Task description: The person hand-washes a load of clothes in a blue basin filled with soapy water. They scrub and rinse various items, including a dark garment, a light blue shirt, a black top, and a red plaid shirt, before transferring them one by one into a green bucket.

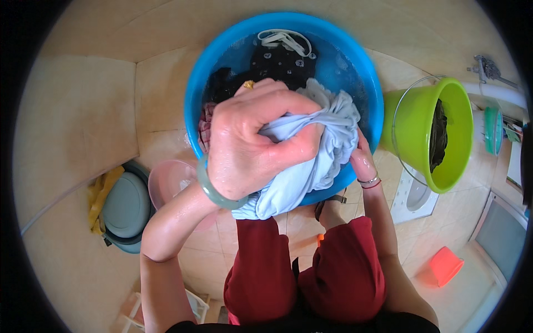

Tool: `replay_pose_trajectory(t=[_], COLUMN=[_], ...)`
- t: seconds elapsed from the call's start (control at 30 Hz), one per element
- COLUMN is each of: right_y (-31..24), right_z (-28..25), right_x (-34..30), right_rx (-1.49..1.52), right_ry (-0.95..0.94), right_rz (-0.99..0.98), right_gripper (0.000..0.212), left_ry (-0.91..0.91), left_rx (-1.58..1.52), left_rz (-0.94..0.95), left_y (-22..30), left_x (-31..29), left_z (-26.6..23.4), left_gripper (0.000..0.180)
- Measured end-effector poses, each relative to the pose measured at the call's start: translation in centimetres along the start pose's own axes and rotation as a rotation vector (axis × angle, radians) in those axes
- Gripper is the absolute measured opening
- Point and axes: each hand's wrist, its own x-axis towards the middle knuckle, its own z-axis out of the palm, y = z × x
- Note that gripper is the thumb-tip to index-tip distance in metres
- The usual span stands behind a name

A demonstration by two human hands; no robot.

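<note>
My left hand (244, 136), with a ring and a pale green bangle, is closed around a bunched light blue cloth garment (311, 161). The wet cloth hangs over the near rim of a large blue basin (193, 94). Against the garment's right side lies my right hand (362, 161), its fingers partly hidden behind the folds; it seems to grip that end. Soapy water fills the basin. In it lie a dark garment with pale spots (283, 64), a white strap (286, 41) and a red checked cloth (205, 126) at the left edge.
A lime green bucket (461, 133) with a wire handle and dark cloth inside stands right. Left are a pink basin (161, 180) and a grey-green lidded container (126, 204) beside yellow cloth (100, 194). A white floor toilet (413, 197) and an orange container (446, 266) are lower right.
</note>
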Motion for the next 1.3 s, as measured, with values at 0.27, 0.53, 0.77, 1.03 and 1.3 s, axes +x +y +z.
replay_pose_trajectory(t=[0.27, 0.53, 0.77, 1.03, 1.3], right_y=[-2.8, -4.5, -3.1, -3.0, 0.6], right_z=[1.8, 2.9, 1.7, -0.1, 5.2], right_x=[1.8, 6.5, 6.9, 7.1, 8.6], right_rx=[0.447, 0.759, 0.094, -0.532, -1.232], right_ry=[-0.001, 0.142, 0.251, 0.306, 0.353], right_rz=[-0.096, 0.015, -0.339, -0.340, -0.404], right_gripper=[0.067, 0.043, 0.036, 0.030, 0.062], left_ry=[0.146, 0.101, 0.105, -0.013, -0.270], left_rx=[-0.191, -0.205, -0.172, 0.574, 0.978], left_rz=[-0.088, -0.081, -0.424, -0.201, -0.006], left_y=[7.8, 2.2, -9.9, -12.9, -18.4], left_x=[3.5, 2.8, -1.2, -1.5, -1.9], left_z=[-1.3, -4.0, -8.4, -3.1, 4.9], left_gripper=[0.012, 0.015, 0.019, 0.044, 0.048])
